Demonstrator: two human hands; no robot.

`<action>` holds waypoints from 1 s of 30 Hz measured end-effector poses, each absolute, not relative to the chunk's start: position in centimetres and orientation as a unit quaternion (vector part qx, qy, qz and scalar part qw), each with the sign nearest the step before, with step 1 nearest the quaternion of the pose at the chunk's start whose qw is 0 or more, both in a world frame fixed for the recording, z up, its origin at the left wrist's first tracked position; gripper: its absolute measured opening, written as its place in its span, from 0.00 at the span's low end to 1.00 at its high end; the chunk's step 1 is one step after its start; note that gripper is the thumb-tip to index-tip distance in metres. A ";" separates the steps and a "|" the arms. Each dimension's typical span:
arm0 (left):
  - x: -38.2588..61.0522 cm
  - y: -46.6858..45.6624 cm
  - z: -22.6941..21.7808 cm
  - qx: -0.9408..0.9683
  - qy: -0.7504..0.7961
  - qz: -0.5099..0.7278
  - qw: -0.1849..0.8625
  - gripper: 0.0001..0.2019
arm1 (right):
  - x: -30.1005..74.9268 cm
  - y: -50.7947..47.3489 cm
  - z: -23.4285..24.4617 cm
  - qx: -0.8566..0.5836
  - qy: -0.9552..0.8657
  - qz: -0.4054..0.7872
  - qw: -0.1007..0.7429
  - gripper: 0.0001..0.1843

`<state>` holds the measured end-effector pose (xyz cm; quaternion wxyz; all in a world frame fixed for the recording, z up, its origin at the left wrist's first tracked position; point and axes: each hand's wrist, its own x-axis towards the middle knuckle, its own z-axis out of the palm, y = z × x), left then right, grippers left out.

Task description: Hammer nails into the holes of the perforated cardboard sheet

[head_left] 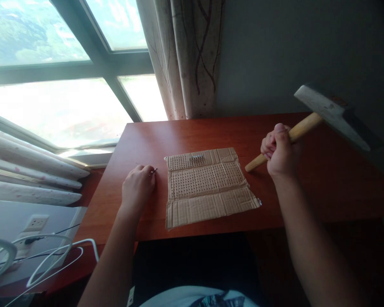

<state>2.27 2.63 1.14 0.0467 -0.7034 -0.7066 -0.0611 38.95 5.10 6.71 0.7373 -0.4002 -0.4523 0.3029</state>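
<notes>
My right hand [280, 149] is wrapped round the wooden handle of a hammer [323, 104], raised at the right with its metal head up and the handle's end low over the table. My left hand [137, 183] rests closed on the table, left of the cardboard; a small thin metal piece [153, 171], nail-like, pokes out by its fingertips. Between my hands lies a flat piece of brown cardboard [211, 202] with rows of small dark holes. Near its far edge a short row of several small silvery pieces [196, 158] stands up; their exact kind is too small to tell.
The reddish-brown wooden table [141, 140] reaches back to a curtain [185, 64] and a dark wall [291, 47]. A window [51, 106] is at the left. White cables [64, 256] and a wall socket [36, 222] are at the lower left.
</notes>
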 end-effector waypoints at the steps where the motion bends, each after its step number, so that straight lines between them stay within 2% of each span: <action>1: 2.2 2.8 1.3 -0.702 -0.709 -0.040 0.046 0.16 | 39.0 5.1 6.7 -0.399 -0.451 0.303 0.739 0.28; 5: 2.1 3.6 1.7 -0.704 -0.709 -0.007 0.038 0.15 | 39.1 5.1 6.7 -0.402 -0.448 0.301 0.739 0.27; 9: 1.8 4.2 1.6 -0.712 -0.700 -0.047 0.015 0.11 | 39.1 5.2 6.6 -0.400 -0.448 0.299 0.741 0.27; 12: 1.6 4.1 1.9 -0.698 -0.687 -0.195 -0.053 0.08 | 39.1 5.3 6.5 -0.401 -0.453 0.296 0.739 0.27; 15: 2.3 3.8 3.0 -0.635 -0.634 -0.401 -0.184 0.09 | 39.1 5.3 6.5 -0.402 -0.457 0.296 0.736 0.27; 18: 4.2 3.5 4.8 -0.585 -0.561 -0.520 -0.268 0.10 | 39.1 5.2 6.5 -0.408 -0.458 0.299 0.732 0.27; 22: 7.2 3.8 6.3 -0.607 -0.515 -0.529 -0.295 0.10 | 39.0 5.1 6.5 -0.411 -0.458 0.299 0.730 0.26; 30: 9.4 5.0 4.8 -0.662 -0.507 -0.485 -0.263 0.07 | 39.0 5.1 6.8 -0.403 -0.454 0.295 0.738 0.25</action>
